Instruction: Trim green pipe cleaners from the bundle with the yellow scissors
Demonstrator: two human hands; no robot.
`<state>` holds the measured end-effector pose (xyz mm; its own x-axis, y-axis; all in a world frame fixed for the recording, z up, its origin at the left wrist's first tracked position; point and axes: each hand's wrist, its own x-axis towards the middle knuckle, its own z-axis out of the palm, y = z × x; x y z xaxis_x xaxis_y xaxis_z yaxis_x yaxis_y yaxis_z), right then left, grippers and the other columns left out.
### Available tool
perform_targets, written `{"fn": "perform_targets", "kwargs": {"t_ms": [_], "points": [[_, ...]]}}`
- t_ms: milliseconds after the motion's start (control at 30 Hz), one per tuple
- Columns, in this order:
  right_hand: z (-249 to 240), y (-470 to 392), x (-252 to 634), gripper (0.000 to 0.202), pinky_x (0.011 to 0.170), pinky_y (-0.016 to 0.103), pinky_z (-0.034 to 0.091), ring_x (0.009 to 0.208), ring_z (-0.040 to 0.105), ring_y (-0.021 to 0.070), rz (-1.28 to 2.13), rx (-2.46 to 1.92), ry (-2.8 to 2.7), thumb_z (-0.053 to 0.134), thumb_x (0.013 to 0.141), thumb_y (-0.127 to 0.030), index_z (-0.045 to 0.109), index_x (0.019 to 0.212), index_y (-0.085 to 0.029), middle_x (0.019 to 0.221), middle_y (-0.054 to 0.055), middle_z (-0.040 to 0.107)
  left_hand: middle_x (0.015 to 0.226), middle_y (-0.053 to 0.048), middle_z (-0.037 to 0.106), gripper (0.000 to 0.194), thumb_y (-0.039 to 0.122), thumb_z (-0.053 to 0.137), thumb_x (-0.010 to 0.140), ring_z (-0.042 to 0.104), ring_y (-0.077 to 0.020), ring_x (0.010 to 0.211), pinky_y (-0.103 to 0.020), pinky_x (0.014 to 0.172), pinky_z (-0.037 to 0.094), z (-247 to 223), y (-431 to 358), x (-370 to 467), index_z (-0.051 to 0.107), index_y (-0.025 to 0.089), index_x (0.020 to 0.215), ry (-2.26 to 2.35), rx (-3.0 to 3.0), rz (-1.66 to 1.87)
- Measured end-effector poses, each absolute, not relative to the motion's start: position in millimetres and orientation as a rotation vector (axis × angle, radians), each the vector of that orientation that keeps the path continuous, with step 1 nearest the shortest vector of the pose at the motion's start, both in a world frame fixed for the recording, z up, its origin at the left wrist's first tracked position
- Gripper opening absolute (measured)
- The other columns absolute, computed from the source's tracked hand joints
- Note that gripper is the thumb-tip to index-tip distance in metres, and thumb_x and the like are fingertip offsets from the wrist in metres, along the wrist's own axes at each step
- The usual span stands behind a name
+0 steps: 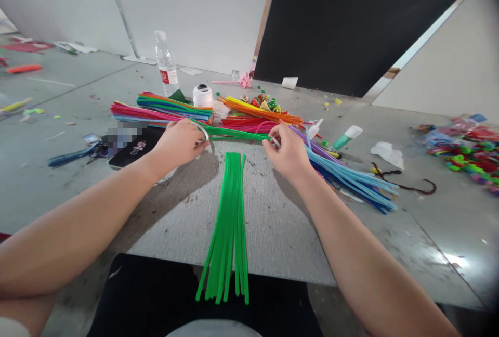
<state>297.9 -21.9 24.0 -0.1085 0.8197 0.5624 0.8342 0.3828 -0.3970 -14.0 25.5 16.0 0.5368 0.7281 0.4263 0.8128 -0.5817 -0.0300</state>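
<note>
- Fingers (195, 130) of the left hand (177, 142) were curled inward, thumb and fingertips closed around a white strip (205, 131).
- The right hand (288, 150) was well apart from it, similarly bent, its thumb and forefinger pinching a pale strip (276, 142); whether both strips were one piece could not be told.
- Slim green strands (234, 132) stretched across the gap between the hands; whether any fingers gripped them was unclear.
- A bundle of bright green stems (230, 196) lay nearer the person on the grey board (280, 243), straight and fuzzy-looking, level at the far end, fanned at the near end, which stuck out past the board's edge.
- Beyond the left hand lay mixed-colour stems (175, 105) and, beside its wrist, a flat black case (134, 150).
- Yellow and orange stems (265, 111) lay beyond the gap; light blue stems (346, 168) ran out past the right hand.
- A white nozzle bottle (315, 129) and a green tube with a white cap (346, 138) were near the right hand, their contents hidden.
- Farther off stood a white spool (202, 96) and a clear plastic bottle (167, 64) with a red-and-white label; any liquid level was indistinct.
</note>
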Motion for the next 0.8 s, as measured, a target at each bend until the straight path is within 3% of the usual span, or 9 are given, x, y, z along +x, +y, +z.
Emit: {"fn": "perform_targets", "kwargs": {"t_ms": [167,267,400,600,800], "points": [[9,-24,286,0.019,0.073,0.036,0.043,0.081,0.066,0.0244,0.194,-1.527,-2.124,0.067,0.086,-0.022,0.054,0.101,-0.026,0.097,0.008,0.073,0.088,-0.011,0.074,0.020,0.038,0.067,0.089,0.066,-0.0333,0.096,-0.049,0.090,0.046,6,29,-15,0.076,0.022,0.080,-1.455,-2.540,-0.414],[3,-28,275,0.019,0.071,0.035,0.042,0.084,0.069,0.0248,0.295,-1.520,-2.203,0.068,0.089,-0.022,0.055,0.102,-0.025,0.100,0.008,0.076,0.099,-0.013,0.074,0.020,0.040,0.073,0.085,0.065,-0.0368,0.103,-0.051,0.090,0.048,6,21,-13,0.077,0.022,0.092,-1.468,-2.522,-0.417],[-1,-29,271,0.019,0.073,0.035,0.043,0.086,0.069,0.0248,0.295,-1.479,-2.261,0.068,0.090,-0.021,0.057,0.104,-0.024,0.103,0.010,0.077,0.115,-0.017,0.071,0.033,0.039,0.072,0.089,0.064,-0.0393,0.114,-0.052,0.093,0.051,7,8,-5,0.076,0.019,0.115,-1.410,-2.511,-0.567],[-8,-26,274,0.020,0.083,0.036,0.048,0.096,0.070,0.0260,0.264,-1.412,-2.283,0.068,0.090,-0.017,0.060,0.107,-0.024,0.105,0.010,0.076,0.117,-0.013,0.072,0.030,0.031,0.066,0.095,0.067,-0.0321,0.113,-0.049,0.102,0.051,-2,-1,9,0.075,0.018,0.120,-1.079,-2.905,-0.474],[-12,-26,272,0.021,0.086,0.038,0.048,0.100,0.068,0.0276,0.250,-1.384,-2.306,0.071,0.090,-0.022,0.062,0.109,-0.023,0.108,0.010,0.075,0.119,-0.015,0.073,0.033,0.023,0.062,0.097,0.070,-0.0325,0.113,-0.051,0.103,0.053,-6,-10,19,0.073,0.016,0.127,-0.986,-3.024,-0.459]]}}
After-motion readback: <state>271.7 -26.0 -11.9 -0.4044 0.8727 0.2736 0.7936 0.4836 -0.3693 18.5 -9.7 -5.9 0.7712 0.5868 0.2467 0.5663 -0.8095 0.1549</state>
